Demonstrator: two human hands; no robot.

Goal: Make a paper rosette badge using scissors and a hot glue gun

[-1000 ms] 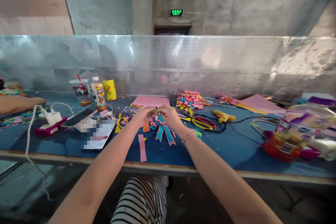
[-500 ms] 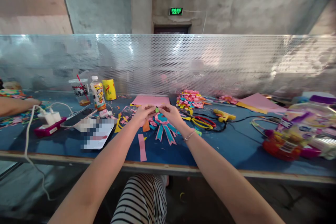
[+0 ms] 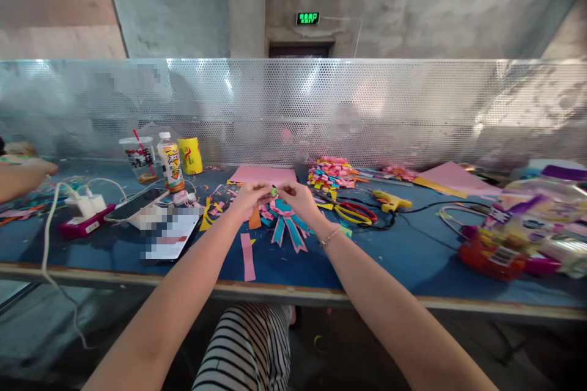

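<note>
Fingers of my left hand and right hand pinch together on a small green paper scrap held between them, just above the blue-and-pink paper rosette on the counter.

Two hands — the left hand and the right hand — are seen at one paper rosette. One pair of scissors, one glue gun, one bottle, one plastic cup and one yellow can are counted — a co-worker's single hand is seen at the left edge.
</note>
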